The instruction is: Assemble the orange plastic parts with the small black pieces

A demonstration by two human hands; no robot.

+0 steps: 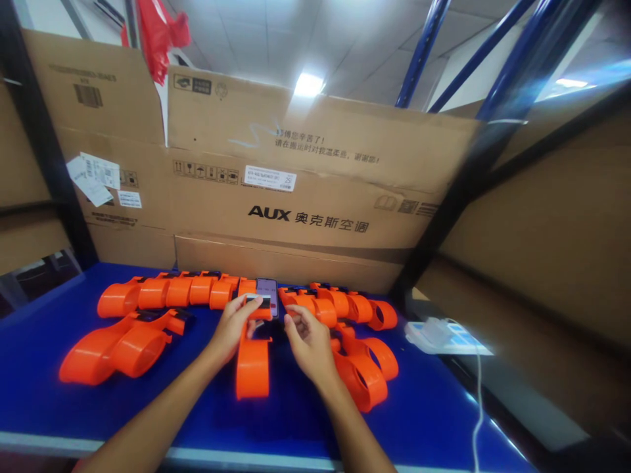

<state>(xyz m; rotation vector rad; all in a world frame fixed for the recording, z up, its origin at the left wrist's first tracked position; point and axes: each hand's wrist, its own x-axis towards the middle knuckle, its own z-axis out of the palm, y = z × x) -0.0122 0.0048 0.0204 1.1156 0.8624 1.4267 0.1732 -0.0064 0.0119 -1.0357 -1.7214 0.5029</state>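
Observation:
My left hand point(231, 332) is closed around the head of an orange plastic tape dispenser point(253, 371), thumb on top near a dark strip. The dispenser's round ring hangs down toward me. To its right, my right hand point(311, 341) is half curled, with thumb and forefinger apart and nothing visible between them. It seems not to touch the held dispenser. Just beyond the hands, a phone point(267, 289) with a lit screen stands among the other dispensers, partly hidden by my left hand and the held piece.
Rows of similar orange dispensers point(118, 299) lie at left and right on the blue tabletop point(197, 414). A cardboard panel point(320, 197) stands behind them. A white power strip point(446, 336) with a cable sits at the right edge, beside a dark post point(434, 223).

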